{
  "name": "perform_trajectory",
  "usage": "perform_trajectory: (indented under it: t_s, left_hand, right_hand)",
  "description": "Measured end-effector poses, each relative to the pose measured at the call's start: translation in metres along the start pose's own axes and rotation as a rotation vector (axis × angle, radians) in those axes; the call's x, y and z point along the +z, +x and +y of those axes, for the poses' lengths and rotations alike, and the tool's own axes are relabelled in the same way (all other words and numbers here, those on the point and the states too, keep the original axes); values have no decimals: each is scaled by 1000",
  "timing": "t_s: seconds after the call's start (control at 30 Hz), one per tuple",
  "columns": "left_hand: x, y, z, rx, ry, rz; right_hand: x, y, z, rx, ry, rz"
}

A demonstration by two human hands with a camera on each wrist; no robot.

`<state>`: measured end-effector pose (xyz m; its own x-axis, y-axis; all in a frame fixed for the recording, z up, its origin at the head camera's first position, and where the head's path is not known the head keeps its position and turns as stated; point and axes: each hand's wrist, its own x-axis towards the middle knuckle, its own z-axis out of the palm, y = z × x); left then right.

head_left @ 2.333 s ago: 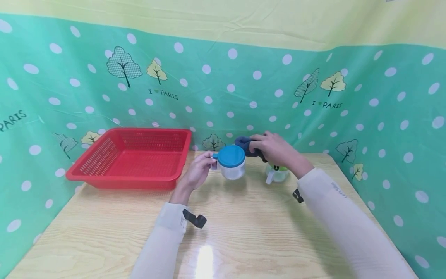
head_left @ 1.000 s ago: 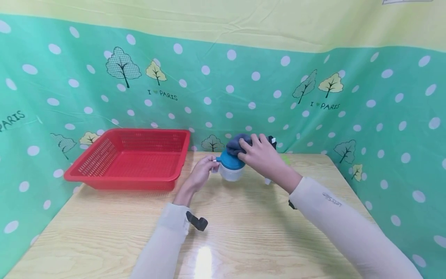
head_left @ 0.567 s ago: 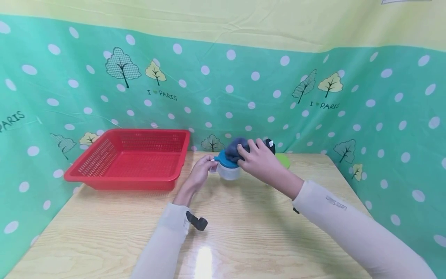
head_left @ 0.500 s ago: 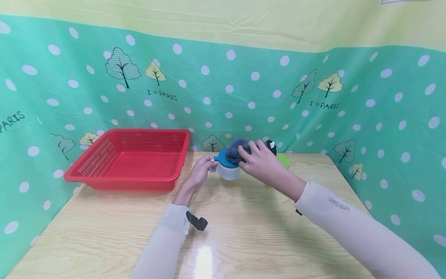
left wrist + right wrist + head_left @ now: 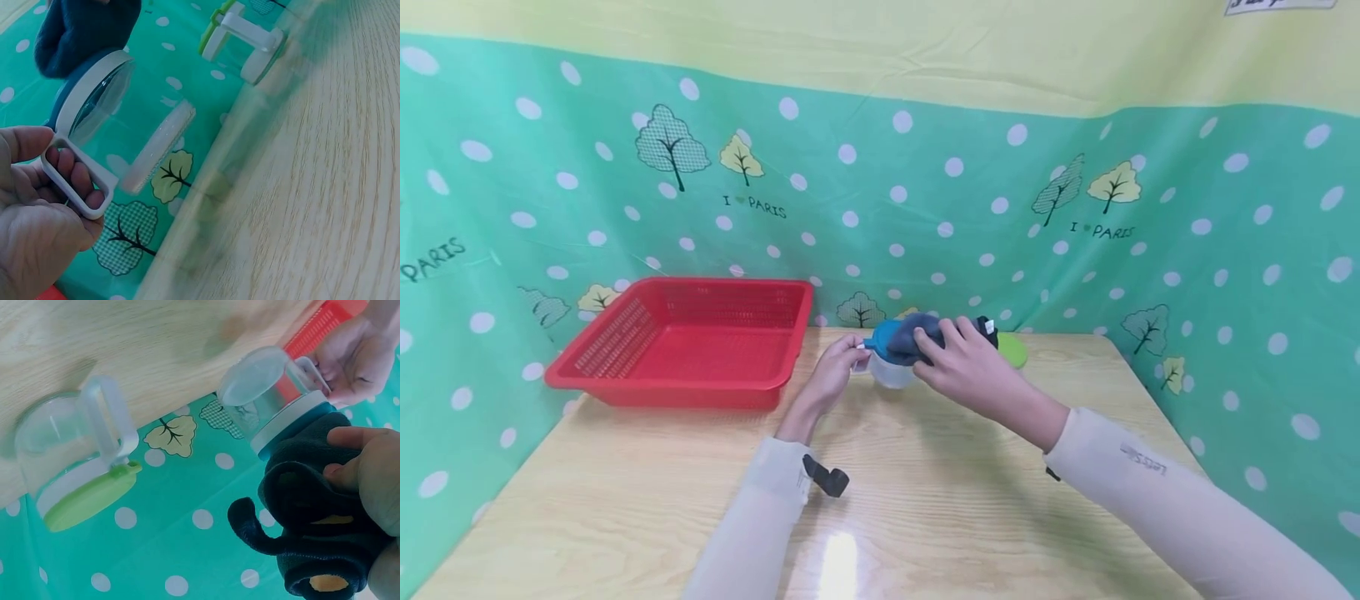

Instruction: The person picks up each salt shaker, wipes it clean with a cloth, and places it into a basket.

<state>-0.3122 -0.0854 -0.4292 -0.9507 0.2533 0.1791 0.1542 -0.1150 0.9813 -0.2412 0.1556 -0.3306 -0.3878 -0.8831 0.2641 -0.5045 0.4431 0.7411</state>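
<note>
My left hand grips the white handle of a clear seasoning jar with a blue lid, its fingers passing through the loop. In the left wrist view the jar is tilted above the wooden table. A bunched dark blue cloth lies against the lid and covers much of it, pinched by my right hand. Loose folds and a strip of the cloth hang down in the right wrist view. A second clear jar with a green lid stands behind my right hand, mostly hidden in the head view.
A red plastic basket sits at the back left of the wooden table. Behind the table hangs a green polka-dot curtain, which also runs along both sides.
My right hand has brought the cloth leftward onto the blue lid and shifted it across the top. The left hand keeps its hold on the handle, almost in the same place.
</note>
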Motion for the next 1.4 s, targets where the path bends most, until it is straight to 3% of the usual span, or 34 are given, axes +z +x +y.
perform_trajectory:
  t_s: [0.23, 0.5, 0.7, 1.17, 1.4]
  left_hand:
    - [4, -1, 1, -15, 25, -23]
    - [3, 1, -1, -4, 6, -25]
    - [2, 2, -2, -2, 2, -8]
    - [-1, 0, -1, -9, -33, -2]
    - [0, 2, -2, -3, -35, -15]
  right_hand:
    - [10, 17, 2, 30, 41, 13]
    - [19, 31, 9, 56, 67, -71]
    - [19, 24, 8, 53, 100, -70]
    - [12, 2, -2, -39, 53, 108]
    - [15, 8, -3, 14, 82, 66]
